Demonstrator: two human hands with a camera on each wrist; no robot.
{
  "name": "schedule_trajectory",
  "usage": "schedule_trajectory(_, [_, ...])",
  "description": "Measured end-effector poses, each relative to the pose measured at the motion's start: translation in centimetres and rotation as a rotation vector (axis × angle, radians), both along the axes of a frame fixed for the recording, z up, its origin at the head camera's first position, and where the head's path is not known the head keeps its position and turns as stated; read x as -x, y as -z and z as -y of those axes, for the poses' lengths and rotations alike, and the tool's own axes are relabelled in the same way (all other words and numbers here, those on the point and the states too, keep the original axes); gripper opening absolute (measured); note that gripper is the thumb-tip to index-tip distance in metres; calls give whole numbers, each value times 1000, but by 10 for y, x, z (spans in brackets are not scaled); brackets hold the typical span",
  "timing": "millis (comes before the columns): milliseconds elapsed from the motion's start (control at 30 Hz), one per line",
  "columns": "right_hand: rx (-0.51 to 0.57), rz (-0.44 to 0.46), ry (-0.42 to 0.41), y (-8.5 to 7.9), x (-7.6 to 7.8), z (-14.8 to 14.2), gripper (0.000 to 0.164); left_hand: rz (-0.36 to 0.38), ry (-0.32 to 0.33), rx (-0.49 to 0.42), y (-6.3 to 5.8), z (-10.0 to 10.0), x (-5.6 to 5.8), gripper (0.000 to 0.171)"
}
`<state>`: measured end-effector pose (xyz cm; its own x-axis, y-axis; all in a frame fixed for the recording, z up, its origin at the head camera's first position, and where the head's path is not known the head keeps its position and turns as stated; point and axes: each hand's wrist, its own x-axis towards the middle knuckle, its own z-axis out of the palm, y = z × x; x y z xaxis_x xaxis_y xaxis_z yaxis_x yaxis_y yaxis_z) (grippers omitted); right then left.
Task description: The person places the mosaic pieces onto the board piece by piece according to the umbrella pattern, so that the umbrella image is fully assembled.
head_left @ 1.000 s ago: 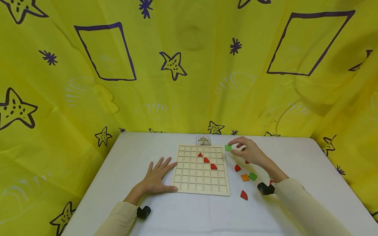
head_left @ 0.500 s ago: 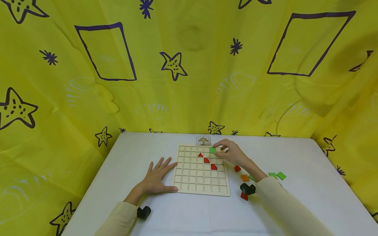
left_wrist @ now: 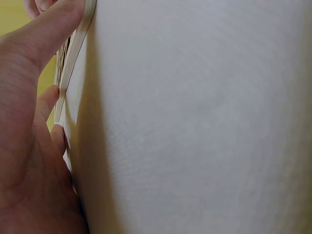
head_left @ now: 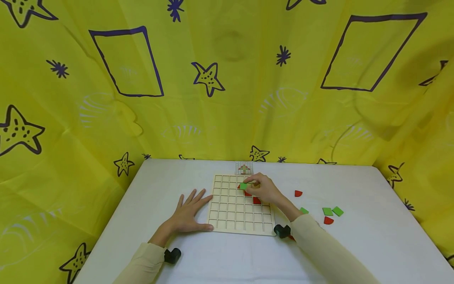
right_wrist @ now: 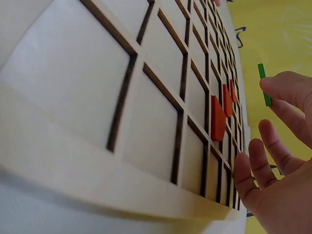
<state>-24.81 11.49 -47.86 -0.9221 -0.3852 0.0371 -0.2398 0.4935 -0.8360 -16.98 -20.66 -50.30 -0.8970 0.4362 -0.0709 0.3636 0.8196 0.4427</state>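
The right hand [head_left: 262,188] pinches a green square tile [head_left: 243,185] by its edges over the upper part of a wooden grid board [head_left: 227,217]. Seen edge-on in the right wrist view, this green tile [right_wrist: 264,85] stands off from the board between thumb and finger. A red triangle [head_left: 239,187] is partly covered by it in the head view. Two red quarter-circle pieces, the nearer one [head_left: 257,200] partly behind the hand, lie in cells diagonally below. Fingers spread, the left hand [head_left: 189,215] rests at the board's left edge, its thumb [left_wrist: 53,27] touching the near corner.
A small pattern card [head_left: 244,169] lies behind the board. To the right are loose green tiles [head_left: 327,212], a red quarter piece [head_left: 298,193] and another red piece [head_left: 328,220]. The right sleeve hides other pieces. Yellow curtain [head_left: 227,118] hangs around the white table.
The right hand has carried the green tile leftward from beside the board to above the red triangle. The left hand has stayed in place.
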Motion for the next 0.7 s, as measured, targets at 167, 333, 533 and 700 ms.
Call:
schedule_trajectory(167, [-8, -35, -7, 6, 0, 5, 22, 4, 1, -2, -1, 0, 0, 103])
schedule_trajectory(333, [-36, -41, 3, 10, 0, 9, 20, 1, 3, 4, -2, 0, 0, 102])
schedule_trajectory(533, [-46, -63, 12, 13, -2, 13, 19, -3, 3, 7, -1, 0, 0, 102])
schedule_trajectory(700, [-62, -101, 9, 16, -2, 16, 20, -2, -2, 7, -1, 0, 0, 102])
